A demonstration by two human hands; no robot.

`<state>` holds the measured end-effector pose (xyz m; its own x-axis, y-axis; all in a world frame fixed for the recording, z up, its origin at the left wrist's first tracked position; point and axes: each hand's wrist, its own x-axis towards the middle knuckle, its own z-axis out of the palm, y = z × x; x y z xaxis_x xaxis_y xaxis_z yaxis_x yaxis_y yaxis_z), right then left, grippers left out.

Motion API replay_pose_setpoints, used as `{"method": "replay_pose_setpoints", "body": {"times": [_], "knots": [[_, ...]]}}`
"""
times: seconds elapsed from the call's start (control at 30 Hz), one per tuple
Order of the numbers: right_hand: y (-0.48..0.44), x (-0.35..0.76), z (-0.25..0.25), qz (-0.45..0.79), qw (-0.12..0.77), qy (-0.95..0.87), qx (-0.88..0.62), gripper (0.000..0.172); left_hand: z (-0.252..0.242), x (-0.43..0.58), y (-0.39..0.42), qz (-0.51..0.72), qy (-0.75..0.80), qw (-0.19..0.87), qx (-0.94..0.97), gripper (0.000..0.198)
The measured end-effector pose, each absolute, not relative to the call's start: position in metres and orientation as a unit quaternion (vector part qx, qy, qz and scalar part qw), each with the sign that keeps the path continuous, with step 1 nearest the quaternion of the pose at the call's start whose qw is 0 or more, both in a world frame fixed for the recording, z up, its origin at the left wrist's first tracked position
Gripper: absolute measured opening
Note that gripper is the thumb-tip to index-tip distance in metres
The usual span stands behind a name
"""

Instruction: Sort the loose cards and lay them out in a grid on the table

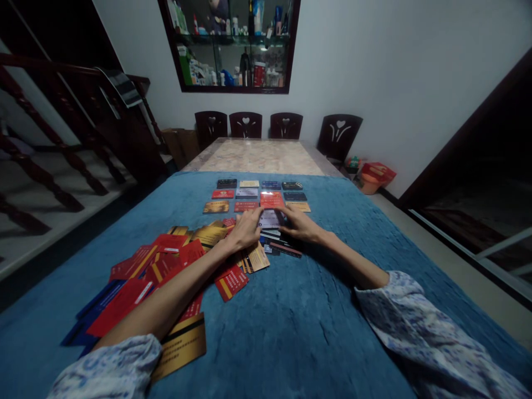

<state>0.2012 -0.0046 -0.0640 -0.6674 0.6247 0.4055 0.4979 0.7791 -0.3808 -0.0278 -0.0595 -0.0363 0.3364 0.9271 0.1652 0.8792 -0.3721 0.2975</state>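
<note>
A pale silver-grey card (271, 219) lies between my two hands, just below the rows of cards. My left hand (248, 226) closes on its left edge, with thumb and fingertips bent against it. On the opposite edge, my right hand (300, 223) grips with thumb and forefinger. Several cards stand in rows beyond my hands, among them a red card (271, 199), a gold card (216, 206) and a dark card (295, 196). Under and in front of the silver card is a loose cluster with a dark striped card (285, 249) and a cream card (255, 258).
A heap of red cards (133, 263), blue ones and a gold card (183, 346) spreads under my left forearm. A blue cloth (311, 332) covers the near part of the table; the marbled tabletop (257, 155) shows beyond. Dark chairs (338, 133) stand at the far end.
</note>
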Motion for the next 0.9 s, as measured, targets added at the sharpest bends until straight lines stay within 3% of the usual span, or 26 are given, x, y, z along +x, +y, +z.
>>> {"method": "replay_pose_setpoints", "body": {"times": [0.9], "knots": [[-0.0030,0.2056,-0.0569,0.099,0.254,-0.906,-0.325,0.044,-0.0263,-0.0298,-0.0582,0.146,0.585,0.094,0.792,0.041]]}}
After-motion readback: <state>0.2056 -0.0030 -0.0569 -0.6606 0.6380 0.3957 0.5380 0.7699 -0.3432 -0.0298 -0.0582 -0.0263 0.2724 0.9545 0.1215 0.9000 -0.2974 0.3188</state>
